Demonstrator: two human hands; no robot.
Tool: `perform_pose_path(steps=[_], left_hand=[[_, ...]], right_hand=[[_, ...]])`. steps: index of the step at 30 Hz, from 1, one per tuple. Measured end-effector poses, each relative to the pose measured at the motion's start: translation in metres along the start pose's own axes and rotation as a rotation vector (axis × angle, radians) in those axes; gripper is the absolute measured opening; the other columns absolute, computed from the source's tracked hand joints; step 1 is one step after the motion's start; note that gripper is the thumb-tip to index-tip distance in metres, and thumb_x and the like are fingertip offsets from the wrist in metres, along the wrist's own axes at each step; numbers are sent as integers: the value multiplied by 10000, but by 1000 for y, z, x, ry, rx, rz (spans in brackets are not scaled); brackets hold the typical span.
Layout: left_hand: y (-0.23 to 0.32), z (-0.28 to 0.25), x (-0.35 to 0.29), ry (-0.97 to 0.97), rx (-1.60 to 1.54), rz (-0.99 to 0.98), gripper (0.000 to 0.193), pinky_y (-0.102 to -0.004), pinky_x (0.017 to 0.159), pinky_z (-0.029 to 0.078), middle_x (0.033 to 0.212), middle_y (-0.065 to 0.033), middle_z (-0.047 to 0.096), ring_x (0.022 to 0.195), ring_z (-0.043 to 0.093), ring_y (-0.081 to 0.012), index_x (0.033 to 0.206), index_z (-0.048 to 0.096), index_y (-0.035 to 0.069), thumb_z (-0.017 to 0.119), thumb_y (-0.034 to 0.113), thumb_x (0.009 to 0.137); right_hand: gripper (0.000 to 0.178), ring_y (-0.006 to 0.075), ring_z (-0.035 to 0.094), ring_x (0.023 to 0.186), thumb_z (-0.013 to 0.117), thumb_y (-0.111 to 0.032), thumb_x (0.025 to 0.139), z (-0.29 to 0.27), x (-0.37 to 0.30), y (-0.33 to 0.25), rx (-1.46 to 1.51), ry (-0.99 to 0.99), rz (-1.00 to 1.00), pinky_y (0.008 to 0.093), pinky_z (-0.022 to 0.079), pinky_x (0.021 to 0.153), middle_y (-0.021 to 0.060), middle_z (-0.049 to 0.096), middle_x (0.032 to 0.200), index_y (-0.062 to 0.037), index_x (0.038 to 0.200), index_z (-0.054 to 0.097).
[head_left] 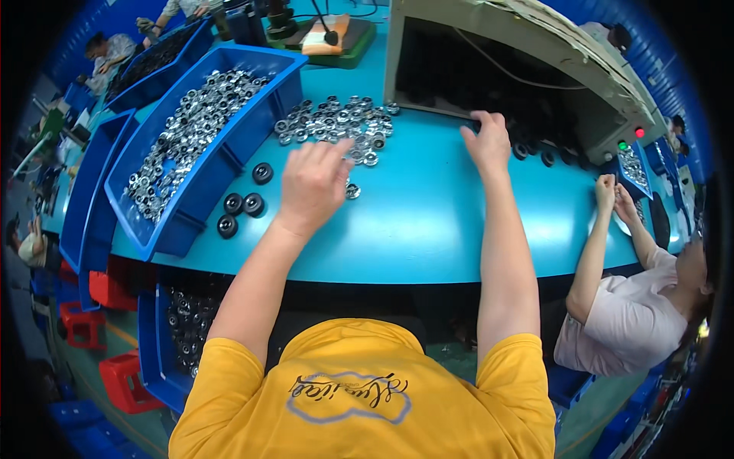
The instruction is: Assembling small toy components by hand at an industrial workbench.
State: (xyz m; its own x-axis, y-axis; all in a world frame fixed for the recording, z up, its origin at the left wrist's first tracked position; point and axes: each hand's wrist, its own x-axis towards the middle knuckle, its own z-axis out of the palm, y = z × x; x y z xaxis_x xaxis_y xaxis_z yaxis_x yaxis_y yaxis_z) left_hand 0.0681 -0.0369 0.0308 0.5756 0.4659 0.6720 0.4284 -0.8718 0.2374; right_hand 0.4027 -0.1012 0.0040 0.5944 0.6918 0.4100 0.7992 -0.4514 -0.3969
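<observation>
My left hand (315, 183) reaches over the near left edge of a loose pile of small round clear-and-silver pieces with dark centres (336, 118). Its fingers are bent and partly apart, and nothing shows held in them. One single clear piece (352, 190) lies just right of that hand. My right hand (489, 141) is raised before the opening of a beige box-shaped machine (391, 57), thumb and fingers apart, holding nothing. Several black wheel-like rings (253, 203) sit on the blue-green table (413, 222), left of my left hand.
A blue bin (222, 149) full of clear pieces stands at the left, beside another blue bin (95, 199). Dark round parts (527, 141) lie by the machine opening. A co-worker in a pale shirt (631, 325) works at the right. Red stools (126, 382) stand lower left.
</observation>
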Motion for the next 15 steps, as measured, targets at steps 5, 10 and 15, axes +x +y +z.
perform_pose_path(steps=[5, 10, 15], left_hand=[[18, 49, 20, 79, -217, 78, 231, -389, 659, 459, 791, -65, 653, 738, 620, -256, 1060, 688, 79, 700, 42, 832], [12, 62, 8, 71, -300, 147, 242, -336, 641, 477, 782, -60, 663, 704, 628, -237, 1047, 700, 73, 682, -16, 823], [5, 57, 1, 36, -667, -177, 214, -268, 587, 465, 825, -44, 665, 665, 592, -133, 1132, 675, 44, 650, 48, 920]], right_hand=[[385, 343, 583, 1121, 743, -288, 847, 7, 1, 48, -144, -36, 132, 466, 512, 921, 109, 570, 1222, -173, 1206, 667], [240, 311, 617, 1027, 715, -249, 883, 22, -1, 40, -116, 66, 87, 452, 520, 848, 78, 597, 1111, -179, 1112, 708], [191, 233, 647, 827, 758, -139, 842, 4, -16, -49, 365, 12, -166, 368, 529, 719, 76, 594, 1026, -131, 1030, 721]])
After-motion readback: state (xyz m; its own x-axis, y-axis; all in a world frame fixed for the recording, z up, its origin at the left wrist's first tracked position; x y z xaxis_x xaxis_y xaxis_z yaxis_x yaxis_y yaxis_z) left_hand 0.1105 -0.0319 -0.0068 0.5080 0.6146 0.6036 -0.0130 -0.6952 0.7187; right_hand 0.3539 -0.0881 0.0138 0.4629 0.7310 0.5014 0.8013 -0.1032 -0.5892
